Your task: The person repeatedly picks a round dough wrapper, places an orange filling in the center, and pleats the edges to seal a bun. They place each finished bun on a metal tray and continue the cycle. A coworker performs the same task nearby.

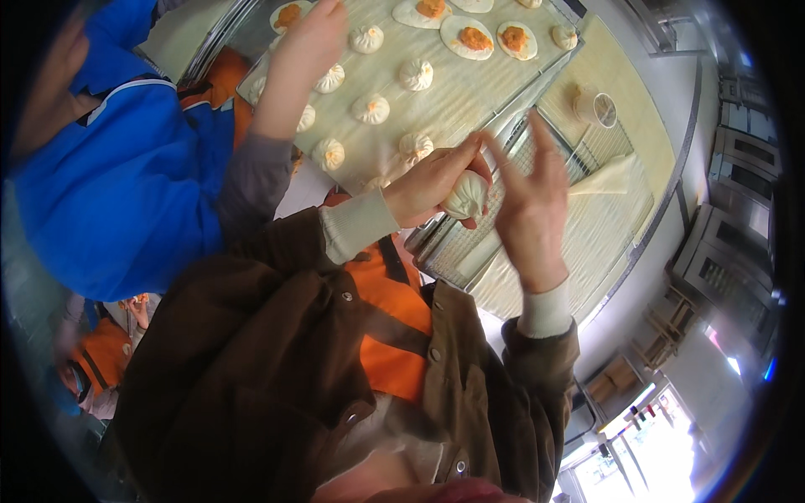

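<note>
My left hand cradles a pleated steamed bun of white dough, its gathered folds facing up. Close by on the right, my right hand is slightly smeared by motion. Its fingers are apart and nothing is in them; one fingertip comes near the left hand's fingers. Beyond my left hand lies a tray bearing rows of shaped buns and flat dough rounds topped with orange filling.
A co-worker in blue stands at my left, with an arm reaching over the tray. To the right are a clear cup, a wire rack and a dough sheet. Metal kitchen equipment stands farther right.
</note>
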The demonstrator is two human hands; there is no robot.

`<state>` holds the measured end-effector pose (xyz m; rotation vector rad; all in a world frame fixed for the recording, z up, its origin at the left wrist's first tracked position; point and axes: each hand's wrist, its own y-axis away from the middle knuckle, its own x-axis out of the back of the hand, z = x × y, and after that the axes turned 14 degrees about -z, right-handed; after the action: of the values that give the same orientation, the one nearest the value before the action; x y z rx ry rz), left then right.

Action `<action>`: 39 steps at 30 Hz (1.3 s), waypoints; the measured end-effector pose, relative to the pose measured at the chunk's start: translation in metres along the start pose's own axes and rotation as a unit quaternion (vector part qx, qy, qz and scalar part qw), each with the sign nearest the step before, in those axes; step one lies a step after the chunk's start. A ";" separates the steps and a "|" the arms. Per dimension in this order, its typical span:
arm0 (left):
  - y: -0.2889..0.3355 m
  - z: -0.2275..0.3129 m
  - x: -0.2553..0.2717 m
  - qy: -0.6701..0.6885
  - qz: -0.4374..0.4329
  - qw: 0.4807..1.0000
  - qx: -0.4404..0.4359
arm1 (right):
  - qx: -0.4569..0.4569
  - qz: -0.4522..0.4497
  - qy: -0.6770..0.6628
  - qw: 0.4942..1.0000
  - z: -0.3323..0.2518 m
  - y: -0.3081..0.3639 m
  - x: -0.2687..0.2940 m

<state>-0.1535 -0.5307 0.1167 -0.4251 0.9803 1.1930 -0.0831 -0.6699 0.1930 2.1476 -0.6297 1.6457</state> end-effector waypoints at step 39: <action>-0.017 0.105 0.109 -0.202 0.243 0.944 -0.098 | -0.137 0.063 -0.161 0.975 0.044 -0.063 -0.184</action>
<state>-0.0908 -0.3972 0.0811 -0.0769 0.6223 1.7531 -0.0534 -0.6174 0.0028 2.2164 -1.0415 1.1883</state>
